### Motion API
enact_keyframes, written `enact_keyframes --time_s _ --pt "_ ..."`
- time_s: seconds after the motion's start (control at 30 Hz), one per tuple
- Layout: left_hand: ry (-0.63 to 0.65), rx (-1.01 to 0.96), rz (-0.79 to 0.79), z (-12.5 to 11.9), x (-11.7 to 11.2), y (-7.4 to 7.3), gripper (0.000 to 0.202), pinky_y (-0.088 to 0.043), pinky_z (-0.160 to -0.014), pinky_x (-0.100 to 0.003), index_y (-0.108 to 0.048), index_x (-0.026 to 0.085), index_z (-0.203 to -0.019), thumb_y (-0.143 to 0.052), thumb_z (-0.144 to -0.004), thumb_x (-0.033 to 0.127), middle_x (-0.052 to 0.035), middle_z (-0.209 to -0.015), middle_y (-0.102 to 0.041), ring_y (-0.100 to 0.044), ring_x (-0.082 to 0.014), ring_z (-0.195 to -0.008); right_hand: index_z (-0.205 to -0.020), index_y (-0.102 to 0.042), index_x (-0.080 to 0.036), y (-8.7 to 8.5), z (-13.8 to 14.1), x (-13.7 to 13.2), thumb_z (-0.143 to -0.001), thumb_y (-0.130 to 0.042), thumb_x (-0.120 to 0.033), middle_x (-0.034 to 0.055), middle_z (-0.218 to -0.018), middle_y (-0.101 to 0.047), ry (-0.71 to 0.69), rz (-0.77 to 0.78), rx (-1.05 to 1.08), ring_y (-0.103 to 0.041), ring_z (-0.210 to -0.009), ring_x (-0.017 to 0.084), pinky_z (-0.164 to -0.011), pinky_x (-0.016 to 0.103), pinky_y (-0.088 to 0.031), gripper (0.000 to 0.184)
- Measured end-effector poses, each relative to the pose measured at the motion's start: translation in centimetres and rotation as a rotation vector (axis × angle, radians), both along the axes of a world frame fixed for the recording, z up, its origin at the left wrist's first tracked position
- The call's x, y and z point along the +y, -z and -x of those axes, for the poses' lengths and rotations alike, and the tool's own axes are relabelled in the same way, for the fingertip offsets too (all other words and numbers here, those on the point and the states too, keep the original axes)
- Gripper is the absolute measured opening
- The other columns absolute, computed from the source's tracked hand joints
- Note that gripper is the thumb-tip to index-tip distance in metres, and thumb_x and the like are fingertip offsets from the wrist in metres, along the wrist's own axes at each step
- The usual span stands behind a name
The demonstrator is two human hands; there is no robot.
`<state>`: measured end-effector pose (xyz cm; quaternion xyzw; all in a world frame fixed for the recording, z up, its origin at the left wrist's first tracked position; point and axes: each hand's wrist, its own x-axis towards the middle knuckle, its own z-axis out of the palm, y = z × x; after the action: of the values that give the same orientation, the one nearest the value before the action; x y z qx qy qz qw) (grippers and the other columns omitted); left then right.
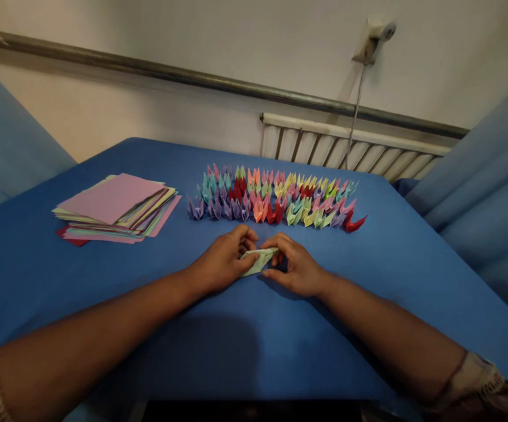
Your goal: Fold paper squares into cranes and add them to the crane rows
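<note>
A pale green piece of folded paper [258, 261] is between my two hands, just above the blue table. My left hand [225, 258] grips its left end, the thumb lying across the front and the other fingers curled behind. At the right corner is my right hand [295, 266], its fingers bent over the paper's upper edge and its thumb lower down by the near edge. The fingertips behind the paper are partly hidden. Beyond the hands stand several rows of folded paper cranes [275, 196] in purple, red, pink, yellow, green and blue.
To the left lies an uneven stack of coloured paper sheets [113, 202], pink on top. A blue cloth covers the table [148, 328]. Behind it are a wall, a metal rail [192, 76] and a radiator [306, 140]. Blue curtains [491, 181] hang at both sides.
</note>
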<state>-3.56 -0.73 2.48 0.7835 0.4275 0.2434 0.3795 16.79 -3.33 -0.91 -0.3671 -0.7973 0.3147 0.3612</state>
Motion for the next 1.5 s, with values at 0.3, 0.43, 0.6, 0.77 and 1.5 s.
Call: enact_keyframes --time_s 0.3,0.43,0.6,0.77,1.5 --pt "0.12 0.011 -0.017 0.3 0.2 -0.4 0.031 -0.051 -0.077 -0.033 -0.056 0.02 -0.114 -0.059 -0.085 0.03 -0.0017 -0.092 -0.07 -0.067 -0.019 -0.083 -0.086 -0.066 -0.019 0.7 0.2 -0.1 -0.081 -0.068 -0.041 -0.0036 -0.066 -0.059 0.03 0.382 0.206 -0.049 -0.055 0.009 -0.053 0.022 -0.037 0.023" --pt "0.156 0.079 -0.194 0.5 -0.4 -0.7 0.033 -0.05 -0.083 -0.033 -0.055 0.022 -0.121 -0.056 -0.089 0.03 -0.0027 -0.101 -0.071 -0.067 -0.0194 -0.091 -0.073 -0.065 -0.018 1.0 0.6 -0.1 -0.082 -0.066 -0.042 -0.0053 -0.056 -0.052 0.02 0.443 0.197 -0.042 -0.048 0.007 -0.047 0.021 -0.031 0.025" --pt "-0.049 -0.064 -0.569 0.7 -1.2 -1.7 0.025 -0.043 -0.098 -0.039 -0.061 0.018 -0.111 -0.057 -0.089 0.028 -0.009 -0.114 -0.066 -0.059 -0.0226 -0.108 -0.068 -0.06 -0.018 0.3 0.9 0.7 -0.074 -0.07 -0.05 -0.0032 -0.055 -0.058 0.209 0.5 0.429 -0.046 -0.043 0.008 -0.044 0.022 -0.036 0.034" --pt "-0.044 -0.033 -0.049 -0.2 -1.0 -1.4 0.032 -0.045 -0.058 -0.027 -0.061 0.016 -0.072 -0.056 -0.086 0.045 -0.0007 -0.065 -0.06 -0.055 -0.0149 -0.061 -0.067 -0.06 -0.019 -0.4 0.9 0.9 -0.07 -0.072 -0.053 -0.0034 -0.054 -0.061 0.301 0.444 0.556 -0.051 -0.044 0.009 -0.046 0.022 -0.041 0.037" --pt "-0.098 -0.485 0.491 -0.7 0.5 0.5 0.031 -0.051 -0.062 -0.025 -0.066 0.013 -0.093 -0.066 -0.082 0.042 -0.0048 -0.079 -0.068 -0.062 -0.0141 -0.067 -0.077 -0.066 -0.016 0.5 0.7 0.8 -0.079 -0.065 -0.059 0.0013 -0.067 -0.069 0.094 0.552 0.498 -0.056 -0.047 0.008 -0.047 0.021 -0.041 0.043"
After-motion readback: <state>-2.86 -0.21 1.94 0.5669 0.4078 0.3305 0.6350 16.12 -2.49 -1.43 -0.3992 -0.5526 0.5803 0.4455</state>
